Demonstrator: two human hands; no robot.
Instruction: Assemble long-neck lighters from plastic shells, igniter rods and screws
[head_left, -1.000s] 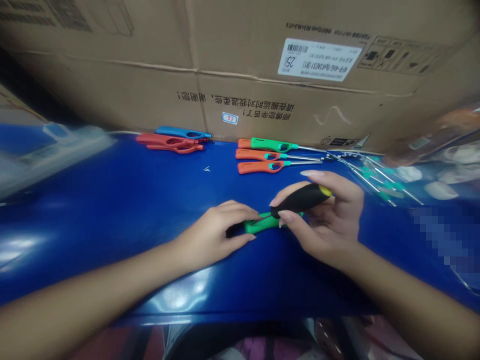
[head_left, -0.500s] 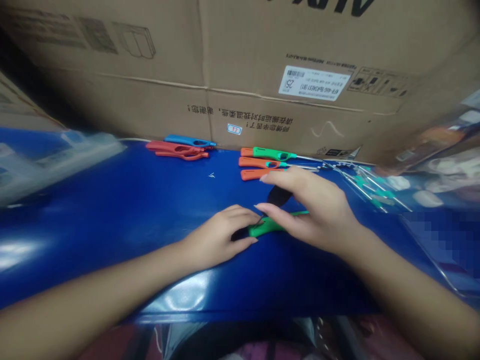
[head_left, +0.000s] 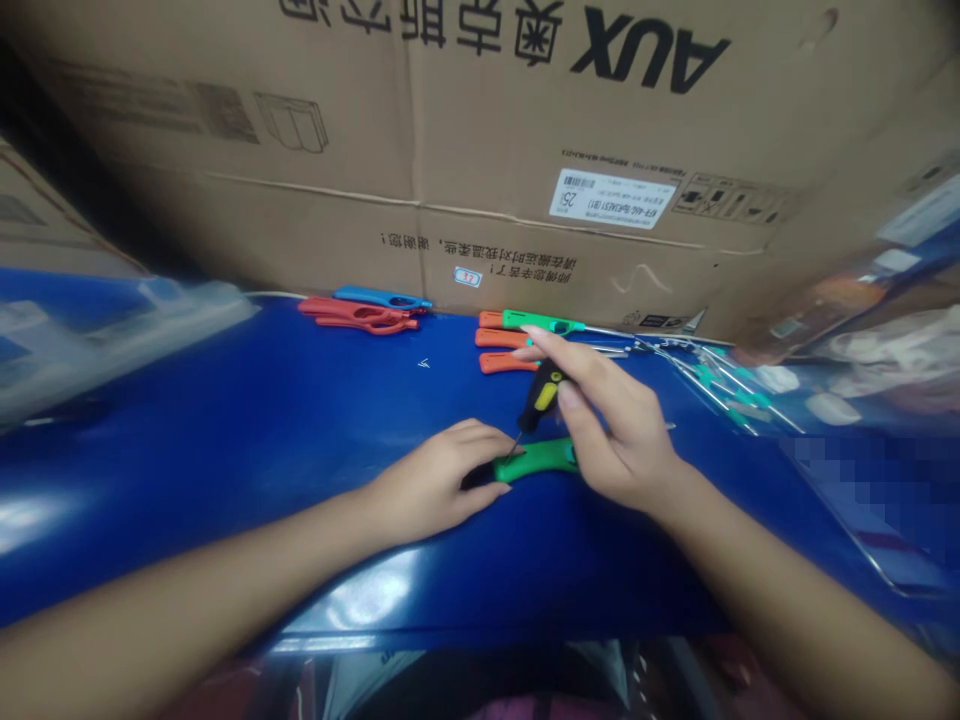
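Observation:
On the blue table a green gas lighter (head_left: 540, 458) lies crosswise in front of me. My left hand (head_left: 439, 485) is closed, its thumb and fingers pinching the lighter's handle end. A screwdriver (head_left: 541, 398) with a black and yellow handle is tilted above that end, its thin shaft reaching down onto the handle near my left fingertips. My right hand (head_left: 622, 430) grips the screwdriver's handle between thumb and fingers. It hides the front of the green lighter; only a bit of metal tip shows beyond it.
Behind my hands lie another green lighter (head_left: 536, 320) and several orange lighters (head_left: 499, 338). Red handle shells (head_left: 352, 315) and a blue one (head_left: 379, 298) rest further left. Metal lighter rods (head_left: 720, 380) are piled at right. A big cardboard box (head_left: 480, 150) walls off the back.
My right hand has shifted slightly left and turned, so the screwdriver's yellow-marked handle now shows. The left hand stays on the green lighter. The view has tilted up a little.

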